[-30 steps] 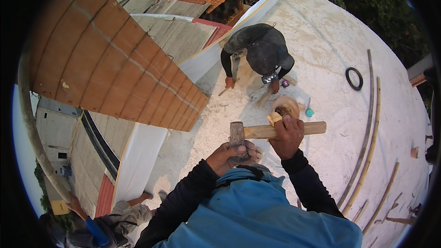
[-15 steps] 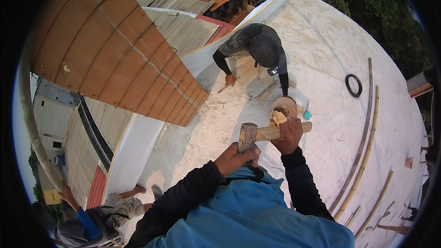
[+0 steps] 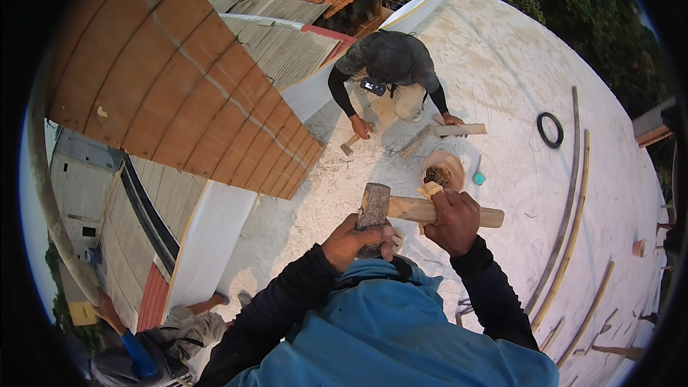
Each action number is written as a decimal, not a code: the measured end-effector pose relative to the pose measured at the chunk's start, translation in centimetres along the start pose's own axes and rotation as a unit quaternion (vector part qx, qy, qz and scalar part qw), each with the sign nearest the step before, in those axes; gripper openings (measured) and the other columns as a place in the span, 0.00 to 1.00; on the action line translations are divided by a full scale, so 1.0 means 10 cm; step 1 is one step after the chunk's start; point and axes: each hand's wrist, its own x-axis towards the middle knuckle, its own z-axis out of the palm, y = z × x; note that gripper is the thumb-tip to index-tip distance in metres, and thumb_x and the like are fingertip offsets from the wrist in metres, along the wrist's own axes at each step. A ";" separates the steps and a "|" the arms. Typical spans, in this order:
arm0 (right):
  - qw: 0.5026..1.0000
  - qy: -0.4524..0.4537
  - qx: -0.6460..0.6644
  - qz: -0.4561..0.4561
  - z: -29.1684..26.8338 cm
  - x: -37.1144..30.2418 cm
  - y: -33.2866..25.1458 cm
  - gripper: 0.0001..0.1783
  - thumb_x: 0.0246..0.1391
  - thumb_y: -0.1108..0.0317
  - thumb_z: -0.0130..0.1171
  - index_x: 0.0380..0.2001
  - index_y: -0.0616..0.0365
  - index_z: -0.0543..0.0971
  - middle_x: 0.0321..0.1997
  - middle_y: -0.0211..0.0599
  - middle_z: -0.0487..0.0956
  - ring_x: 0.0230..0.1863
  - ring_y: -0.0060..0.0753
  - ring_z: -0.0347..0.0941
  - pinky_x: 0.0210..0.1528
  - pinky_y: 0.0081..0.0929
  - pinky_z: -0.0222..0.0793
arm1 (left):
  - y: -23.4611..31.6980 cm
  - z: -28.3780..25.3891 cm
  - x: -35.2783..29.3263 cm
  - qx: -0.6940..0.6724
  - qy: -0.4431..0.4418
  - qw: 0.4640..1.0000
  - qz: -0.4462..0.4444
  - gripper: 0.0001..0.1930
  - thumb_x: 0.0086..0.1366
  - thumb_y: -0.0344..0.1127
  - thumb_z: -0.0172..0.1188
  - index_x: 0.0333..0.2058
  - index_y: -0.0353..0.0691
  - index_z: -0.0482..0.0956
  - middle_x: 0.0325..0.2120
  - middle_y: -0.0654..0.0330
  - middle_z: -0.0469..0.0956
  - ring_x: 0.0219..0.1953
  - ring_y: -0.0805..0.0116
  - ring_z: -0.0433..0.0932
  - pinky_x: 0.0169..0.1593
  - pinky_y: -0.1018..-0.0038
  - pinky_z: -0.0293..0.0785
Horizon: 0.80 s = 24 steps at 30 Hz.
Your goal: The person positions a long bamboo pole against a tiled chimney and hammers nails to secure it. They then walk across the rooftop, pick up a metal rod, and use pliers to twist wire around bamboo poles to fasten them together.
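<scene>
A hammer with a heavy, worn metal head (image 3: 373, 204) and a pale wooden handle (image 3: 410, 208) lies sideways across both my hands, in front of my blue shirt. My left hand (image 3: 350, 242) is wrapped round the lower part of the head. My right hand (image 3: 456, 221) closes over the handle, whose end sticks out to the right. Under its fingers, a crumpled pale yellow piece (image 3: 431, 190), cloth-like, is pressed against the handle. Just beyond my right hand stands a pinkish tub (image 3: 453, 163) with dark brown stuff inside.
A co-worker (image 3: 390, 64) crouches ahead, holding a small hammer (image 3: 349, 147) and touching a wooden piece (image 3: 462, 130). A large brown panel (image 3: 186, 79) rises at left. Another person (image 3: 154, 347) grips a pole lower left. Right are a black ring (image 3: 550, 130) and long poles (image 3: 571, 222).
The co-worker's hand has left the tub and is now at the wooden piece; their small hammer has turned. My hammer has shifted slightly, its handle end further right.
</scene>
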 end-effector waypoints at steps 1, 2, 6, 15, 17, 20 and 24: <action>1.000 -0.015 -0.009 0.005 -0.06 0.03 -0.04 0.24 0.27 0.70 0.68 0.36 0.56 0.79 0.29 0.41 0.79 0.30 0.50 0.78 0.34 0.42 0.74 | 0.01 -0.02 0.00 -0.005 -0.008 1.000 0.005 0.14 0.69 0.41 0.60 0.42 0.33 0.77 0.24 0.59 0.77 0.31 0.62 0.80 0.62 0.61 0.70; 0.999 -0.036 -0.020 0.018 -0.11 0.05 -0.09 0.24 0.27 0.70 0.69 0.36 0.56 0.79 0.30 0.42 0.80 0.30 0.51 0.78 0.34 0.42 0.74 | 0.01 -0.03 0.00 -0.020 -0.007 1.000 0.008 0.15 0.69 0.41 0.61 0.43 0.33 0.76 0.23 0.59 0.76 0.30 0.61 0.80 0.64 0.60 0.69; 0.998 -0.046 -0.047 0.025 -0.24 0.14 -0.19 0.21 0.27 0.71 0.68 0.32 0.56 0.76 0.29 0.41 0.78 0.29 0.51 0.77 0.34 0.43 0.74 | 0.04 -0.08 0.05 -0.044 -0.006 0.999 0.018 0.17 0.68 0.41 0.62 0.46 0.33 0.75 0.22 0.60 0.75 0.29 0.61 0.81 0.66 0.58 0.66; 0.999 -0.028 -0.028 0.010 -0.23 0.21 -0.23 0.20 0.27 0.69 0.70 0.29 0.55 0.74 0.26 0.38 0.75 0.30 0.46 0.77 0.35 0.42 0.72 | 0.23 -0.22 0.07 0.038 -0.083 0.996 0.022 0.14 0.68 0.42 0.63 0.36 0.35 0.77 0.23 0.58 0.78 0.30 0.63 0.80 0.50 0.65 0.74; 0.999 -0.023 -0.026 0.002 -0.23 0.20 -0.23 0.20 0.27 0.69 0.71 0.29 0.55 0.74 0.26 0.38 0.75 0.30 0.46 0.77 0.35 0.42 0.72 | 0.26 -0.24 0.04 0.053 -0.088 0.995 0.022 0.14 0.68 0.42 0.62 0.34 0.35 0.77 0.23 0.57 0.78 0.31 0.64 0.80 0.42 0.68 0.77; 0.999 -0.021 -0.033 -0.010 -0.22 0.20 -0.21 0.20 0.27 0.69 0.70 0.29 0.55 0.74 0.26 0.38 0.75 0.30 0.46 0.77 0.35 0.41 0.72 | 0.26 -0.27 0.03 0.056 -0.080 0.995 0.000 0.13 0.68 0.42 0.63 0.35 0.35 0.77 0.23 0.58 0.78 0.31 0.63 0.81 0.49 0.66 0.74; 0.999 -0.031 -0.033 -0.004 -0.18 0.18 -0.15 0.23 0.26 0.70 0.69 0.33 0.56 0.77 0.30 0.42 0.78 0.29 0.51 0.77 0.34 0.44 0.74 | 0.16 -0.22 0.04 0.015 -0.046 0.999 -0.012 0.14 0.66 0.42 0.63 0.36 0.36 0.77 0.23 0.58 0.78 0.30 0.61 0.81 0.59 0.62 0.70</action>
